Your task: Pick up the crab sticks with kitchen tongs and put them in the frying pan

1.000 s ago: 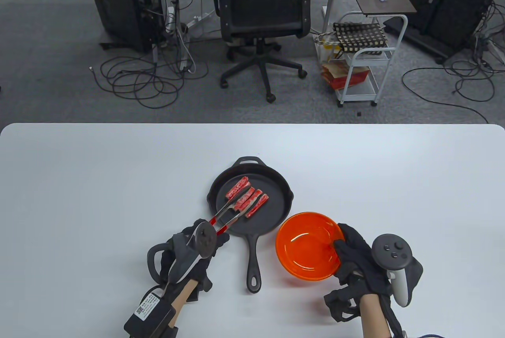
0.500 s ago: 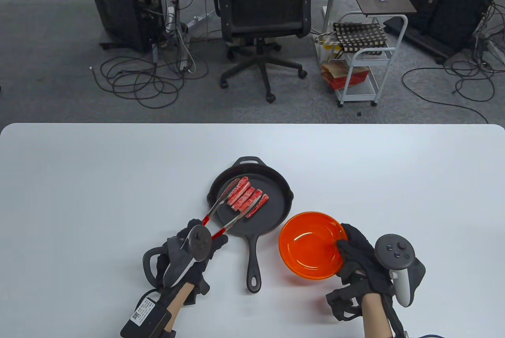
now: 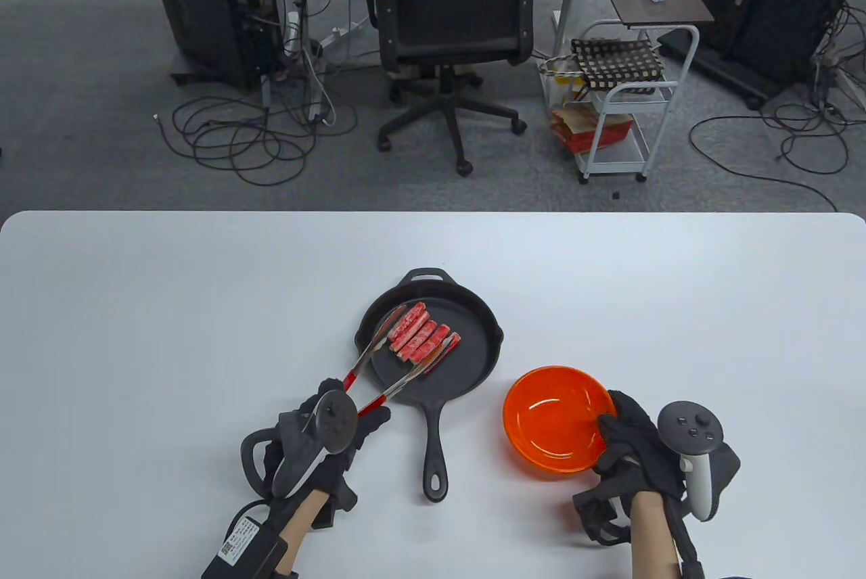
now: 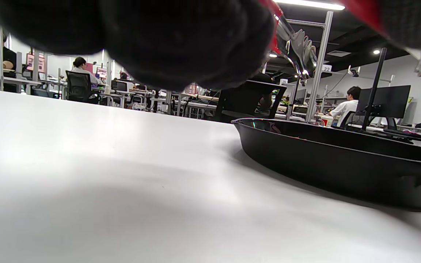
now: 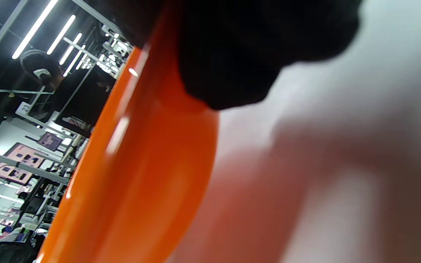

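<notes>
On the white bench (image 3: pixel 169 308), the cast-iron frying pan (image 3: pixel 473 362) is sitting with its handle pointing toward the person, and four crab sticks (image 3: pixel 421 337) are lying side by side on its floor, packed close so that they take up only the left half. The left hand (image 3: pixel 325 433) is grasping the kitchen tongs (image 3: pixel 389 362) by their red-sleeved handles, with the steel arms spread apart and straddling the row of sticks, one arm on either flank; this looks like a release or a tidying nudge rather than a fresh pick. The right hand (image 3: pixel 632 447) is gripping the rim of the orange bowl (image 3: pixel 551 420), probably to steady it or draw it clear. The bowl is showing nothing inside, so the transfer is looking finished.
</notes>
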